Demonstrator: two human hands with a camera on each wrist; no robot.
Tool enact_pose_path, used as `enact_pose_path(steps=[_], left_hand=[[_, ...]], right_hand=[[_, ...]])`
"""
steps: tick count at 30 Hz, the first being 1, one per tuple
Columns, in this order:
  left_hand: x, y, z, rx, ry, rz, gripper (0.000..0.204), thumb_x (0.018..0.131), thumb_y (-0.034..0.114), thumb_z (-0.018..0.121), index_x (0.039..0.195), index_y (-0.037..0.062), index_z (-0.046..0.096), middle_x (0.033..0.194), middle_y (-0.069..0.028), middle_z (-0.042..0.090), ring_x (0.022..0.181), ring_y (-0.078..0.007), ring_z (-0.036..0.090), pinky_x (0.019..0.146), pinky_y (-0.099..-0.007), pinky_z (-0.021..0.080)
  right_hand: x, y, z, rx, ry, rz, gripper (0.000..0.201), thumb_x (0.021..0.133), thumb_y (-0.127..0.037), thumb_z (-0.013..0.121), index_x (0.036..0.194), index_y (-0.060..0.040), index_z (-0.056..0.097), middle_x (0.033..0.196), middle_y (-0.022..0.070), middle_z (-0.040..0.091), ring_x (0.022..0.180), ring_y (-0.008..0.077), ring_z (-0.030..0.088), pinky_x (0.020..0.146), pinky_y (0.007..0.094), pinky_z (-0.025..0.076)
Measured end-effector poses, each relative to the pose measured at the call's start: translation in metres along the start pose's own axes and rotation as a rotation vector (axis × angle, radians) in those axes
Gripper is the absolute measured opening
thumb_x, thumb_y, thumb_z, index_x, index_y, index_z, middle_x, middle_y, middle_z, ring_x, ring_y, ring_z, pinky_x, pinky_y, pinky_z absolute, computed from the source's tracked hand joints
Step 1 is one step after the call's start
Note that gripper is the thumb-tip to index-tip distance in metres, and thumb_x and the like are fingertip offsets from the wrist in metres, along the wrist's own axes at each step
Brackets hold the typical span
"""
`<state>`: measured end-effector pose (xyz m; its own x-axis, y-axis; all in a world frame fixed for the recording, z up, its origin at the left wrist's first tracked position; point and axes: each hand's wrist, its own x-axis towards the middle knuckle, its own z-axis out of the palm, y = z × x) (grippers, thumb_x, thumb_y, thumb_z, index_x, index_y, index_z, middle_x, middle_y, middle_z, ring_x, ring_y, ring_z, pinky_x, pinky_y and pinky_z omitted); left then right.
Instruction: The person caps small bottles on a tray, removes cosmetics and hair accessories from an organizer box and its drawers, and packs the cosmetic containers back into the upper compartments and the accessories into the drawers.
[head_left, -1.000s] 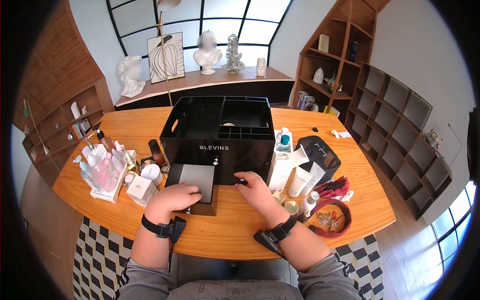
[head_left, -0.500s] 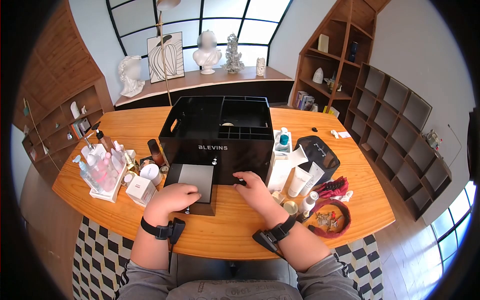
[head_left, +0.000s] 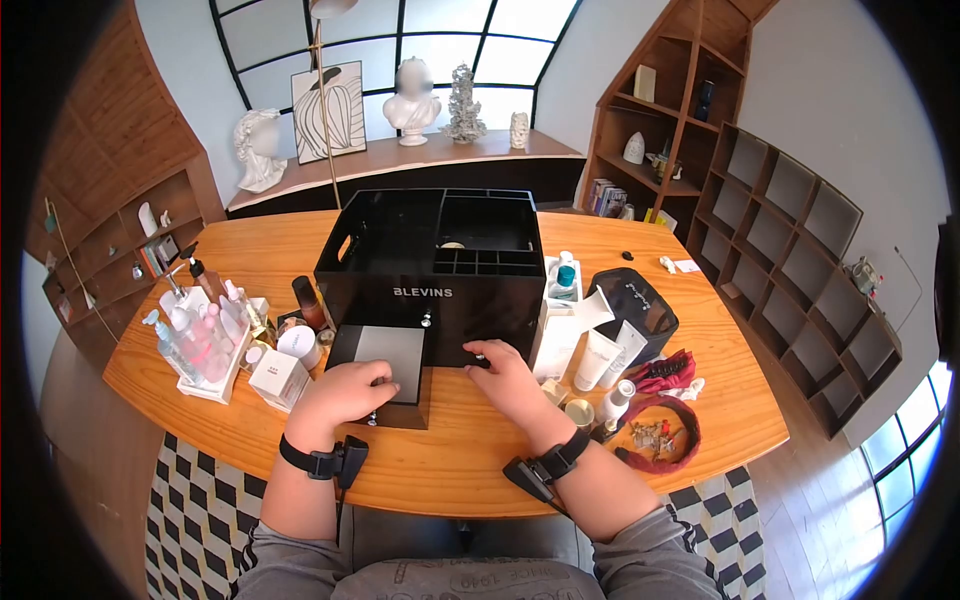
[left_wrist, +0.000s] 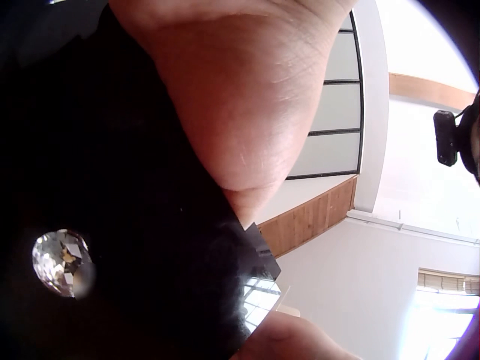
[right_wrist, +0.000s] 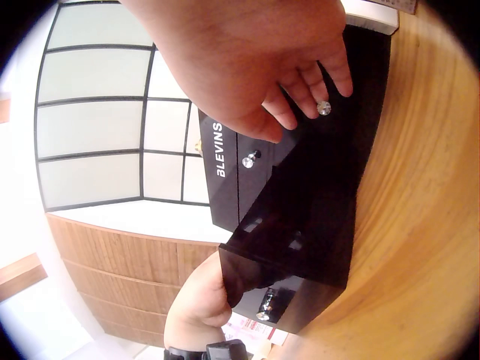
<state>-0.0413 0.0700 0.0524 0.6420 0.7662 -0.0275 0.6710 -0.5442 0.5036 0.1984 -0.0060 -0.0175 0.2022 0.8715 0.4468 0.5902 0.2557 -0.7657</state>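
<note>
A black organizer (head_left: 385, 285) marked BLEVINS stands on the table, with its lower left drawer pulled out. My left hand (head_left: 350, 393) rests over the drawer's front edge, fingers loosely bent above the light grey drawer bottom (head_left: 393, 350). In the left wrist view the palm (left_wrist: 240, 97) lies over the dark drawer front beside a faceted clear knob (left_wrist: 61, 262), and the fingers are hidden. My right hand (head_left: 508, 382) is at the lower right drawer front. In the right wrist view its relaxed fingers (right_wrist: 304, 97) are right by that front's clear knob (right_wrist: 323, 108).
To the left stand a white tray (head_left: 222, 388) of pump bottles, a white box (head_left: 279, 380) and a jar (head_left: 299, 345). On the right are white tubes (head_left: 596, 362), a black mesh case (head_left: 640, 300), a red hair clip (head_left: 665, 376) and a dark red headband (head_left: 690, 440).
My left hand's fingers have drawn back slightly and bent a little more over the drawer. The right hand stays by the knob. The head view has shifted slightly.
</note>
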Motion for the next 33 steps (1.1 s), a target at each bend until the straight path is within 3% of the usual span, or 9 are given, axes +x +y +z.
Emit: enact_pose_path(steps=[7, 10, 13, 16, 19, 21, 25, 28, 33], left_hand=[[0.005, -0.01, 0.003, -0.006, 0.02, 0.101, 0.028, 0.086, 0.032, 0.062, 0.085, 0.004, 0.065, 0.079, -0.0152, 0.064, 0.077, -0.0328, 0.061, 0.067, -0.0376, 0.047], [0.004, -0.008, 0.0, -0.078, 0.029, 0.114, 0.028, 0.087, 0.029, 0.064, 0.08, 0.0019, 0.065, 0.071, -0.0126, 0.063, 0.069, -0.0267, 0.061, 0.063, -0.0342, 0.046], [0.005, -0.01, -0.001, -0.409, 0.121, 0.054, 0.021, 0.089, 0.018, 0.063, 0.078, -0.0002, 0.064, 0.069, -0.0029, 0.061, 0.065, -0.0093, 0.055, 0.06, -0.0251, 0.043], [0.011, -0.023, 0.002, -0.798, 0.346, 0.101, 0.017, 0.088, 0.015, 0.063, 0.078, 0.0009, 0.064, 0.076, -0.0014, 0.063, 0.065, -0.0086, 0.055, 0.06, -0.0244, 0.044], [0.004, -0.022, -0.009, -1.1, 0.399, 0.066, 0.012, 0.09, 0.015, 0.06, 0.083, 0.0051, 0.062, 0.079, -0.0009, 0.062, 0.065, -0.0116, 0.059, 0.062, -0.0266, 0.047], [-0.001, -0.027, -0.016, -1.355, 0.415, 0.09, 0.013, 0.092, 0.021, 0.057, 0.087, 0.0095, 0.06, 0.077, -0.0019, 0.061, 0.067, -0.017, 0.063, 0.061, -0.0306, 0.051], [-0.018, -0.04, -0.031, -1.694, 0.37, 0.011, 0.021, 0.093, 0.03, 0.057, 0.093, 0.0093, 0.061, 0.081, -0.0056, 0.063, 0.072, -0.0239, 0.064, 0.061, -0.0329, 0.052], [-0.043, -0.032, -0.042, -1.725, 0.461, 0.017, 0.023, 0.093, 0.029, 0.057, 0.099, 0.0079, 0.061, 0.086, -0.0071, 0.063, 0.078, -0.0253, 0.065, 0.062, -0.0328, 0.052], [-0.074, -0.074, -0.046, -1.666, 0.616, 0.131, 0.027, 0.092, 0.021, 0.055, 0.114, 0.0055, 0.056, 0.096, -0.0083, 0.063, 0.091, -0.0265, 0.064, 0.076, -0.0367, 0.055]], right_hand=[[0.0, 0.0, 0.0, -0.015, 0.0, -0.008, 0.032, 0.084, -0.013, 0.065, 0.115, -0.0044, 0.062, 0.108, 0.0118, 0.059, 0.1, 0.0265, 0.057, 0.081, 0.0322, 0.049], [-0.001, 0.0, 0.0, -0.027, 0.006, -0.026, 0.032, 0.084, -0.013, 0.065, 0.115, -0.0041, 0.062, 0.108, 0.0125, 0.059, 0.099, 0.0268, 0.057, 0.08, 0.0322, 0.049], [0.0, 0.001, 0.001, -0.031, -0.009, -0.015, 0.032, 0.084, -0.012, 0.065, 0.115, -0.0036, 0.061, 0.108, 0.0129, 0.059, 0.1, 0.0274, 0.057, 0.08, 0.0325, 0.05], [0.0, 0.002, 0.002, -0.048, -0.005, -0.028, 0.033, 0.084, -0.012, 0.065, 0.115, -0.0031, 0.061, 0.109, 0.0133, 0.059, 0.101, 0.0278, 0.057, 0.082, 0.0328, 0.05], [0.0, 0.0, 0.001, -0.057, 0.0, -0.034, 0.033, 0.084, -0.013, 0.065, 0.115, -0.003, 0.061, 0.109, 0.0134, 0.059, 0.103, 0.0282, 0.057, 0.083, 0.0328, 0.051], [0.0, -0.005, -0.001, 0.019, -0.034, 0.051, 0.035, 0.082, -0.013, 0.066, 0.115, -0.002, 0.062, 0.115, 0.0162, 0.06, 0.114, 0.0345, 0.052, 0.099, 0.0378, 0.043], [-0.001, -0.007, -0.002, 0.009, -0.037, 0.019, 0.035, 0.082, -0.013, 0.066, 0.115, -0.0016, 0.062, 0.116, 0.0165, 0.06, 0.114, 0.0345, 0.052, 0.098, 0.038, 0.044], [-0.001, -0.008, -0.002, 0.025, -0.029, 0.038, 0.036, 0.081, -0.012, 0.066, 0.115, -0.001, 0.062, 0.116, 0.0169, 0.06, 0.114, 0.0342, 0.053, 0.096, 0.0378, 0.045], [-0.001, -0.009, -0.003, 0.014, -0.035, 0.046, 0.035, 0.081, -0.012, 0.067, 0.115, -0.0012, 0.062, 0.116, 0.017, 0.059, 0.113, 0.0335, 0.053, 0.094, 0.037, 0.047]])
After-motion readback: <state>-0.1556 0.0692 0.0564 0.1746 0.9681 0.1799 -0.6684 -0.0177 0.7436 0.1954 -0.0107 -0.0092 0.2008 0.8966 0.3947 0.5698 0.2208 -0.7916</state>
